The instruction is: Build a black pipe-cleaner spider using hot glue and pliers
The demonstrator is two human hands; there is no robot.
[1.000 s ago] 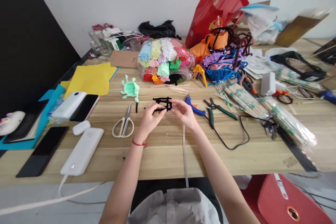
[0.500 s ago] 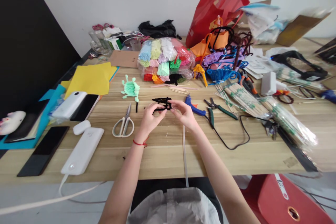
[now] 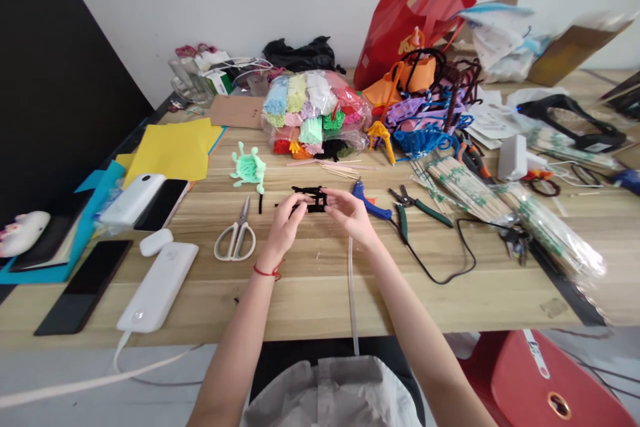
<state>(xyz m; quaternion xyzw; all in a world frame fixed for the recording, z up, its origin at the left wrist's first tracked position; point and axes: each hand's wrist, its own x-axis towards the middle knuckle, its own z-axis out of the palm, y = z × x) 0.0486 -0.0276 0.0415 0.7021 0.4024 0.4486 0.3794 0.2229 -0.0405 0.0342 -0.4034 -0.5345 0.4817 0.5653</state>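
Observation:
Between my hands is a small frame of black pipe cleaners [image 3: 316, 199], low over the wooden table. My left hand [image 3: 289, 219] has its thumb and fingers closed at the frame's left side. At its right end, my right hand [image 3: 349, 211] pinches the frame between thumb and fingers. A short black pipe cleaner piece [image 3: 261, 203] lies left of my hands, below a mint-green fuzzy figure [image 3: 249, 169]. Scissors with white handles [image 3: 235, 240] rest to the left. Just right of my right hand lies a blue glue gun [image 3: 369, 201], with green-handled pliers [image 3: 420, 207] beyond it.
Bundled coloured pipe cleaners [image 3: 315, 113] in plastic lie behind my hands. Thin sticks [image 3: 340, 170] are in front of them. Phones, a white power bank [image 3: 157, 288] and yellow sheets [image 3: 173, 150] cover the left. Packed wooden skewers [image 3: 550, 227] and a black cord [image 3: 467, 260] occupy the right.
My left thumb and fingers have shifted slightly up and left along the black frame, exposing more of its lower edge. My right hand has stayed nearly still at the right end.

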